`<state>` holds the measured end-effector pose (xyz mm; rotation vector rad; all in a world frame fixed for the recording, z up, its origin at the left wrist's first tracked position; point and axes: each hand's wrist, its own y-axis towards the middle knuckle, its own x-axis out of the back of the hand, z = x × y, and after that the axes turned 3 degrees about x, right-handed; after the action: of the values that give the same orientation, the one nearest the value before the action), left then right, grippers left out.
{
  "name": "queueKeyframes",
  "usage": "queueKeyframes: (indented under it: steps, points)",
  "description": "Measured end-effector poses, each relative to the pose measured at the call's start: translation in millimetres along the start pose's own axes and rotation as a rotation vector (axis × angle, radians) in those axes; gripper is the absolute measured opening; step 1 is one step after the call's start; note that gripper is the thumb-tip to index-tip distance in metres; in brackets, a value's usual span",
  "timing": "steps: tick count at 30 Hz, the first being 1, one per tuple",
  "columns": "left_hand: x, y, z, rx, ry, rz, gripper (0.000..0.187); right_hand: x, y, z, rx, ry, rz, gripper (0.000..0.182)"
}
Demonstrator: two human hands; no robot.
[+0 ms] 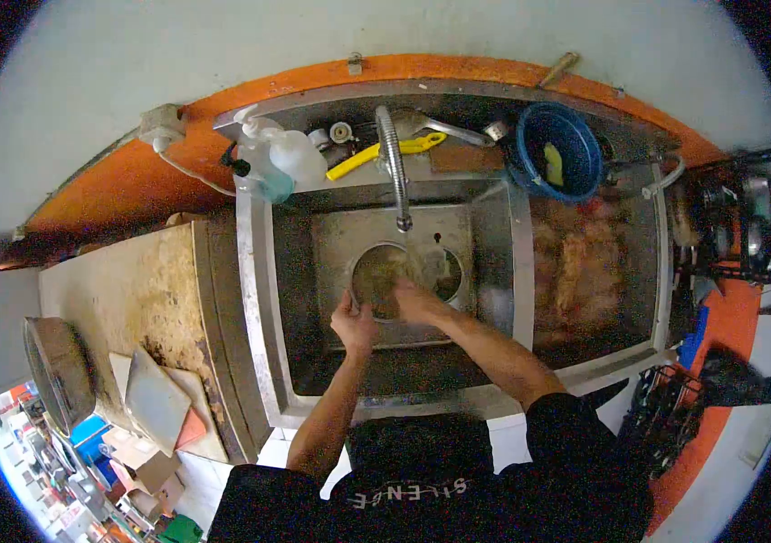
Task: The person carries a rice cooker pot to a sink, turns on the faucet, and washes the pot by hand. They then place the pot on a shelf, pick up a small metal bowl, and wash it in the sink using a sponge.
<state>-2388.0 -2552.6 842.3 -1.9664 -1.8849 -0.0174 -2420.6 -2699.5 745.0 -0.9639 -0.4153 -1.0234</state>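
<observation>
Over the left basin of a metal sink (261, 299), my left hand (354, 324) grips the near left rim of a round metal bowl (372, 271). My right hand (417, 303) is at the bowl's right side, its fingers blurred over or inside it; what they hold, if anything, cannot be made out. A flexible metal faucet (393, 163) hangs above the bowl's far edge. Right of the bowl, another round metal rim, perhaps a second vessel or the drain, shows partly behind my right hand.
Behind the basin lie a yellow-handled tool (376, 156), white bottles (295, 158) and a ladle (453, 131). A blue bucket (557, 149) stands at the back right. The right basin (594, 271) holds murky contents. Left is a worn board surface (123, 290) with flat sheets (157, 398).
</observation>
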Motion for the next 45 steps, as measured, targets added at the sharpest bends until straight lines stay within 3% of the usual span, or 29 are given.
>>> queueKeyframes:
  steps: [1, 2, 4, 5, 8, 9, 11, 13, 15, 17, 18, 19, 20, 21, 22, 23, 24, 26, 29, 31, 33, 36, 38, 40, 41, 43, 44, 45]
  points:
    - [-3, -10, -12, -0.039, -0.065, 0.004, 0.035, 12, -3, 8, -0.059, 0.008, -0.049, 0.055]
    - [-8, -15, -10, 0.001, 0.065, -0.005, 0.035, 26, -5, 17, -0.118, 0.018, -0.098, 0.054]
    - [-21, -18, -5, 0.073, 0.312, -0.022, 0.035, -49, 36, -10, -0.084, -0.02, -0.472, 0.054]
    - [-14, -22, -46, 0.021, 0.426, 0.021, 0.038, -55, 16, -22, 0.224, 0.16, -0.448, 0.056]
    - [-1, -17, -40, -0.082, 0.29, -0.038, 0.042, 88, -35, 42, 0.138, 0.198, 0.258, 0.06]
    - [0, -13, -19, 0.054, 0.202, 0.054, 0.045, 60, -31, 41, 0.114, 0.132, 0.057, 0.055]
    - [-10, -18, -22, -0.119, 0.309, 0.039, 0.049, 6, -18, 32, 0.055, -0.012, -0.342, 0.046]
    - [-16, -20, -17, -0.192, 0.294, 0.007, 0.051, 6, -21, 31, 0.074, -0.023, -0.48, 0.043]
    - [-16, -12, 1, -0.178, 0.168, -0.033, 0.05, 21, -33, 24, 0.156, 0.116, -0.372, 0.046]
    - [-10, -5, -21, -0.063, 0.243, 0.034, 0.045, 49, -52, 29, -0.049, 0.055, -0.851, 0.056]
    - [-5, -4, -28, 0.006, 0.276, 0.049, 0.042, 61, -59, 32, -0.266, -0.101, -0.973, 0.056]
    - [-5, 0, -3, -0.079, 0.345, 0.068, 0.04, 68, -62, 30, -0.474, -0.257, -1.084, 0.055]
    - [-10, 7, 49, -0.161, 0.422, 0.083, 0.039, 61, -63, 9, -0.458, 0.419, -1.012, 0.057]
    - [-16, 17, 95, -0.242, 0.5, 0.099, 0.037, 67, -67, 0, -0.449, 0.836, -0.799, 0.058]
    - [-36, 24, 132, -0.031, 0.267, 0.085, 0.039, 74, -71, -9, -0.527, 1.194, -0.572, 0.059]
    - [-40, 25, 117, 0.073, 0.259, 0.13, 0.04, 87, -84, 0, -0.629, 1.279, -0.295, 0.059]
    - [-43, 26, 100, 0.178, 0.256, 0.173, 0.04, 64, -80, -11, -0.621, 0.948, -0.277, 0.062]
    - [-60, 28, 91, 0.35, 0.246, 0.223, 0.042, 51, -78, 9, -0.465, 0.415, -0.489, 0.069]
    - [-128, 27, 126, 0.417, -0.222, 0.168, 0.044, 57, -82, 59, -0.203, 0.282, -0.945, 0.085]
    - [-174, 28, 142, 0.362, -0.82, 0.158, 0.046, 44, -81, 56, -0.27, 0.257, -0.948, 0.09]
    - [-151, 36, 84, 0.529, -0.892, 0.405, 0.046, 33, -86, 58, -0.28, 0.181, -0.921, 0.091]
    - [-132, 38, 49, 0.463, -0.712, 0.603, 0.048, 31, -95, 65, -0.109, 0.064, -0.836, 0.085]
    - [-143, 30, 78, 0.078, -0.241, 0.497, 0.05, 36, -98, 63, 0.107, 0.069, -0.753, 0.075]
    - [-115, 24, 78, -0.216, -0.001, 0.411, 0.053, 63, -86, 64, 0.185, -0.171, -0.718, 0.056]
    - [-79, 17, 39, -0.168, 0.123, 0.555, 0.052, 76, -78, 58, 0.215, -0.287, -0.703, 0.054]
    - [-38, 13, 10, -0.099, 0.255, 0.727, 0.05, 89, -56, 21, -0.175, 0.292, -0.339, 0.061]
    - [-40, 6, 25, -0.079, 0.257, 0.745, 0.048, 88, -48, 7, -0.361, 0.583, -0.145, 0.065]
    - [-40, 6, 34, -0.056, 0.257, 0.765, 0.047, 84, -44, 7, -0.353, 0.47, -0.243, 0.057]
